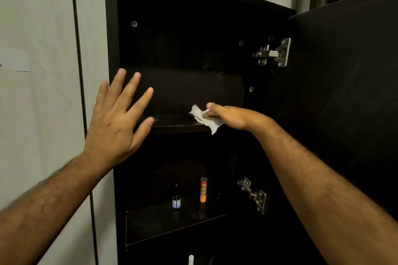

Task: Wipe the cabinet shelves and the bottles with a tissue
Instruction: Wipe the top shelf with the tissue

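Note:
A dark cabinet stands open in front of me. My right hand (228, 116) grips a crumpled white tissue (204, 117) and presses it on the upper shelf (172, 123), towards its right side. My left hand (117, 118) is raised with fingers spread over the cabinet's left frame, holding nothing. On the lower shelf (163, 219) stand a small dark bottle with a blue label (176, 199) and an orange tube-shaped bottle (203, 189), side by side and upright.
The cabinet door (349, 92) hangs open at the right on two metal hinges (274, 52). Pale wardrobe panels (43, 71) fill the left. A white cap tip (191, 259) pokes up at the bottom edge, below the lower shelf.

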{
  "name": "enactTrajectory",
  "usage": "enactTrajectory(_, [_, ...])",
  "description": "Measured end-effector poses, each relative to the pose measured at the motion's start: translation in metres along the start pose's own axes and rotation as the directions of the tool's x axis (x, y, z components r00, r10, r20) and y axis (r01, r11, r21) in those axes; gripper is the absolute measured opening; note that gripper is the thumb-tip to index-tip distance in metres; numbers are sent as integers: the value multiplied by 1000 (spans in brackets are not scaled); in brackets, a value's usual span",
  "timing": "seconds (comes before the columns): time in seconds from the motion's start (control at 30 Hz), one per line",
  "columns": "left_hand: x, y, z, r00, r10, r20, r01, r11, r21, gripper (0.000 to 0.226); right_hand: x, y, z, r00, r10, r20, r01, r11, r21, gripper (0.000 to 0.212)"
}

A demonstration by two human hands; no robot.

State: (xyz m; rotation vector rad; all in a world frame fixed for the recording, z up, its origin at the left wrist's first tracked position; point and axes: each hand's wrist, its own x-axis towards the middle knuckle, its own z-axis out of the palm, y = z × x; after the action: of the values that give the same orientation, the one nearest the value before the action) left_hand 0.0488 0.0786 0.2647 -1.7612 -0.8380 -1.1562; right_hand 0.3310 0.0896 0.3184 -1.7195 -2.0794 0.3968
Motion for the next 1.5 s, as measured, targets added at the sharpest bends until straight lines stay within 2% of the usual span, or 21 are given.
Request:
enactTrajectory(0.07, [0,-1,0,1000,0,3,0,1000,5,54,-1,12,-8,994,71,-78,-77,994,-80,69])
enactTrajectory(0.17, [-1,-2,1,1000,4,8,-4,1000,1,53,-4,19,-10,986,120,-118,-143,965,-218,45])
enactTrajectory(0.33, [-2,-3,0,1000,-17,-2,17,999,-32,52,13,0,6,980,123,-158,-169,934,-315,31])
enactTrajectory(0.4, [-4,-5,-1,999,-47,-6,46,997,-54,54,18,-15,17,991,81,-103,-110,941,-321,34])
enactTrajectory(0.5, [-8,-10,-4,995,-102,0,101,992,-76,57,15,-50,36,1000,14,-5,-15,951,-309,56])
enactTrajectory(0.67, [-12,-17,-8,987,-157,17,158,981,-111,60,-4,-85,48,966,-218,138,243,947,-212,46])
enactTrajectory(0.77, [-12,-21,-10,986,-163,30,165,981,-100,60,-12,-68,33,949,-266,170,291,945,-148,44])
enactTrajectory(0.83, [-13,-23,-13,984,-176,40,178,980,-86,61,-19,-53,16,953,-231,194,257,959,-119,42])
enactTrajectory(0.9, [-14,-27,-15,981,-190,49,193,978,-74,61,-24,-44,1,959,-152,240,169,984,-54,57])
enactTrajectory(0.97, [-14,-29,-18,978,-203,58,206,976,-66,61,-23,-44,-5,966,-53,252,71,995,-64,71])
enactTrajectory(1.07, [-12,-30,-20,974,-212,78,217,974,-60,62,-11,-57,4,983,25,180,12,979,-203,62])
enactTrajectory(1.13, [-10,-29,-20,970,-221,97,228,972,-64,63,-3,-71,19,989,71,128,-33,961,-273,63])
enactTrajectory(1.23, [-10,-29,-20,962,-239,128,251,964,-83,64,12,-92,43,991,110,72,-86,957,-276,64])
enactTrajectory(1.3, [-12,-31,-20,958,-246,148,260,962,-86,64,15,-105,56,995,33,96,-5,958,-286,59])
enactTrajectory(1.4, [-16,-34,-19,952,-256,167,270,960,-66,62,4,-124,67,970,-187,157,222,944,-245,48])
enactTrajectory(1.5, [-18,-36,-19,947,-262,186,279,958,-69,62,-12,-122,61,933,-296,206,301,954,9,41])
